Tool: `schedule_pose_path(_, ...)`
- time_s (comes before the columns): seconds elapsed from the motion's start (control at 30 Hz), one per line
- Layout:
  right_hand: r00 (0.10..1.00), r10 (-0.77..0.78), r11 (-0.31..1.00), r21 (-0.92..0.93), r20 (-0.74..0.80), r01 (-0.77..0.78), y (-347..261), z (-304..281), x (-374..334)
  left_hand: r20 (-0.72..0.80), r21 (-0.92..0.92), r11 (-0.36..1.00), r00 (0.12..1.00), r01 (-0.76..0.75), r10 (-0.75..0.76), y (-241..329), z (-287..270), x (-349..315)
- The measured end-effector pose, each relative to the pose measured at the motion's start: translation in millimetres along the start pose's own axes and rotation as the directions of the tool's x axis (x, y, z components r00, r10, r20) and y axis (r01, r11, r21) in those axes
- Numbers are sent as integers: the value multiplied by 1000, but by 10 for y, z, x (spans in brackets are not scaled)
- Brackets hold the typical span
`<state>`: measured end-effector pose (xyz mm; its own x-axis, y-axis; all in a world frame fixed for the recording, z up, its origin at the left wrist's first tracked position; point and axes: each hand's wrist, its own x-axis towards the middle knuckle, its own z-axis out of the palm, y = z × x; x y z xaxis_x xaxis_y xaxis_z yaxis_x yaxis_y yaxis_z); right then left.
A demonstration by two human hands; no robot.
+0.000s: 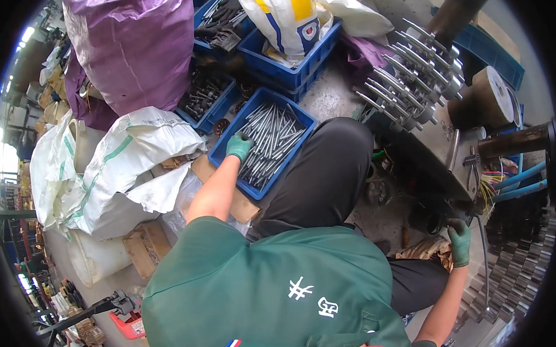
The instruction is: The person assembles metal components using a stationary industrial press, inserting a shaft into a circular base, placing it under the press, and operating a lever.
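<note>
My left hand [239,146], in a green glove, reaches over the left edge of a blue crate [258,193]. Many long, thin metal rods [274,135] lie loosely in that crate. The left fingers are curled at the rods; what they pinch, if anything, is hidden. Far to the right, my right hand [459,243], also gloved in green, is held beside the metal machine table [440,162]. Its fingers look bent together, and I cannot make out anything in them.
A rack of upright metal pins [412,77] stands on the machine table. Stacked metal parts [514,263] fill the lower right. White sacks [124,160] and a purple sack [130,50] crowd the left. Another blue crate [211,105] holds dark parts.
</note>
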<state>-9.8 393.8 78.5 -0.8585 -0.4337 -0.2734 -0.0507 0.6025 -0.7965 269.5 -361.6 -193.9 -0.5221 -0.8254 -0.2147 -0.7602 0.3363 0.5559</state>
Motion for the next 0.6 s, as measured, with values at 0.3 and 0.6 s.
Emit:
schedule_pose_path(0.3,967,253,967,10,-8,-253,40,111,194,134,262,956,976,134,-174,307,375,38)
schedule_pose_path(0.6,931,-229,957,-243,-284,161,-106,-29,605,696,-653,302,707,695,-124,-42,626,463)
